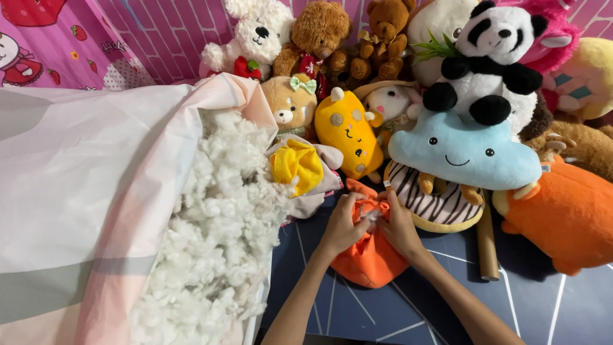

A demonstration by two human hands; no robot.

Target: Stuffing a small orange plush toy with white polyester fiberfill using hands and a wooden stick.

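**Stuffing an Orange Plush Skin by Hand**

While the heap of white fibrefill (pixel 217 243) spilled from a pink-and-grey fabric sack (pixel 83 191) on the left, both hands worked at the mouth of an orange plush skin (pixel 370 259) lying on the dark blue mat (pixel 543 306) in front of the person. The left hand (pixel 341 225) pinched the fleece edge of the opening, fingers curled tight on it; the right hand (pixel 397 227) gripped the opposite edge, and a tuft of white filling showed between them. By my reckoning the step in hand was packing fluff into the skin, which looked part-filled and rounded (though still soft and slumped). The next move seemed to call for holding the opening wide and pressing the filling deep. Behind, finished toys crowded together: a smooth pale-blue cloud cushion (pixel 463 153), a yellow spotted plush (pixel 348 131), a fuzzy panda (pixel 488 61), curly brown teddy bears (pixel 316 32), and a cardboard tube (pixel 488 246).
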